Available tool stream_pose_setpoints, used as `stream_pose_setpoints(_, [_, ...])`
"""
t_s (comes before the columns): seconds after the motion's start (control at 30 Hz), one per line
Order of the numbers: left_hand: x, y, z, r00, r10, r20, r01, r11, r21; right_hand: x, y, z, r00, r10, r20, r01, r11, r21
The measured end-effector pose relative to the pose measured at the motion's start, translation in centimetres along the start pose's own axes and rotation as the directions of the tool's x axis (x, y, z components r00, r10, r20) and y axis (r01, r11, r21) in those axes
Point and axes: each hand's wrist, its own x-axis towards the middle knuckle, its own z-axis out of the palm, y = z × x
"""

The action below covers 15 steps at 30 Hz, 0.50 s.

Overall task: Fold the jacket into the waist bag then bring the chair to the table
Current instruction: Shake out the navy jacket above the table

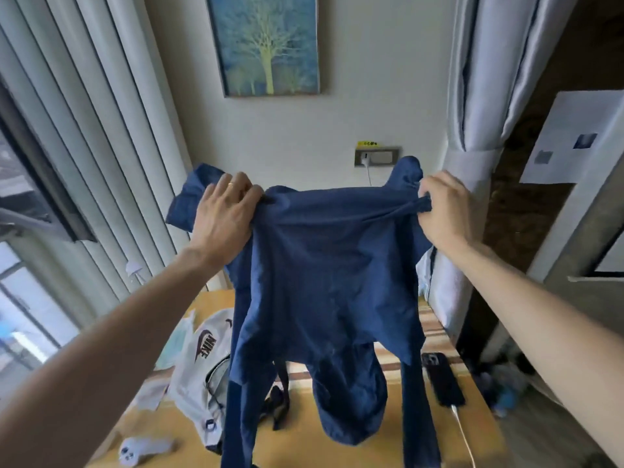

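While you hold the jacket [324,271] up at arm's length, your left hand [224,214] grips one shoulder, fingers curled over the cloth, and your right hand [445,211] pinches the other shoulder in a tight bunch. The jacket is dark blue and hangs full length above the table [337,447], its sleeves dangling and its hood drooping to the tabletop.

Table: yellow-orange wood, with a striped band across its middle. On the left lies a grey waist bag [206,363] with a dark logo, zip open, partly behind the jacket's left sleeve. A small pale controller [140,450] sits near the left edge. A dark phone [442,378] lies on the right, a white cable [464,434] running from its near end.

Room: pale far wall with a framed tree picture [266,42] up high. Below it a wall socket [376,156] with a white plug, a yellow label just above. Grey curtains [101,130] run down the left beside a window [20,231]. A tied-back curtain [472,136] hangs on the right, beside a dark panel with a white sheet [570,136] stuck to it.
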Motion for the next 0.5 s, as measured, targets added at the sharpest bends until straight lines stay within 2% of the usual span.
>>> stream_pose_setpoints(0.1, [-3.9, 1.1, 4.7, 0.977, -0.028, 0.214, 0.040, 0.998, -0.048, -4.8, 1.9, 4.0, 0.982, 0.010, 0.189, -0.015, 1.000, 0.027])
stream_pose_setpoints(0.2, [-9.9, 3.2, 9.6, 0.881, 0.010, 0.473, 0.039, 0.995, -0.093, -12.2, 4.6, 7.9, 0.890, -0.003, 0.455, -0.009, 1.000, 0.024])
stream_pose_setpoints(0.27, [-14.6, 5.0, 12.5, 0.807, 0.049, 0.588, 0.004, 0.996, -0.088, -17.6, 6.0, 9.9, 0.792, 0.019, 0.610, -0.030, 0.999, 0.009])
stream_pose_setpoints(0.37, [-21.4, 7.7, 15.9, 0.640, 0.089, 0.763, -0.023, 0.995, -0.097, -25.5, 7.6, 12.1, 0.608, 0.028, 0.793, -0.051, 0.999, 0.004])
stream_pose_setpoints(0.43, [-25.5, 9.3, 17.4, 0.531, 0.128, 0.838, 0.007, 0.988, -0.155, -30.3, 8.6, 13.2, 0.491, 0.027, 0.871, -0.068, 0.998, 0.007])
stream_pose_setpoints(0.5, [-28.8, 10.9, 18.6, 0.474, 0.163, 0.865, -0.010, 0.984, -0.180, -34.3, 9.5, 14.0, 0.389, 0.046, 0.920, -0.085, 0.996, -0.013])
